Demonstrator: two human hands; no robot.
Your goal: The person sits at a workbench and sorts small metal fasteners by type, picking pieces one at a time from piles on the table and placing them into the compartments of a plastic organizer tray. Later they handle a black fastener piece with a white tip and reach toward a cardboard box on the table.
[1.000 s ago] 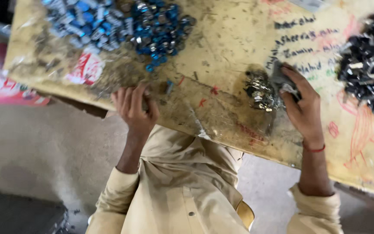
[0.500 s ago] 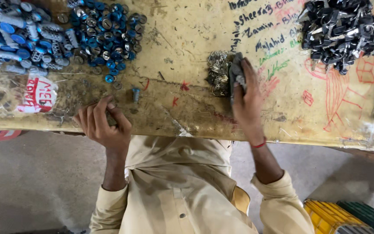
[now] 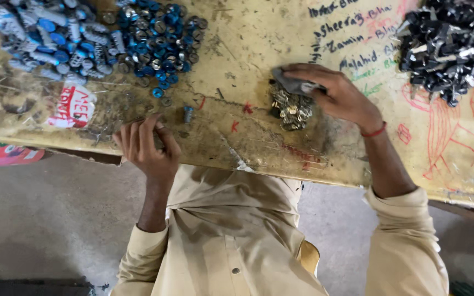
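**At the table's near edge: one hand on a brassy heap, the other curled**

Near the middle of the worn, yellowed wooden tabletop [image 3: 259,49], scribbled over in coloured ink, the right hand [image 3: 338,96] rests with its fingers narrowed on a dark grey flat scrap [image 3: 297,86]; it grips that scrap from above and holds it against the far side of a small heap of brass-coloured metal bits [image 3: 292,109]. The heap lies just left of the palm and within easy reach of the seated body; a red thread band [image 3: 374,131] circles that wrist.

The left hand [image 3: 146,145] sits at the near edge of the table, fingers curled inward and close together; whether they enclose something small I cannot tell, since the knuckles hide the palm. Just beyond it, to the right, a single small blue-grey metal cylinder [image 3: 188,114] stands apart from every heap, as if singled out.

Stock seems sorted by kind, each sort kept well apart so nothing mixes; a heap of blue and silver round caps [image 3: 165,38] lies at the far left, a heap of pale blue-grey cylinders [image 3: 45,38] further left, touching it, and a heap of black and silver metal parts [image 3: 451,44] at the far right. A red and white sticker [image 3: 75,107] is stuck flat near the left edge; a beige shirt [image 3: 226,241] fills the near foreground.
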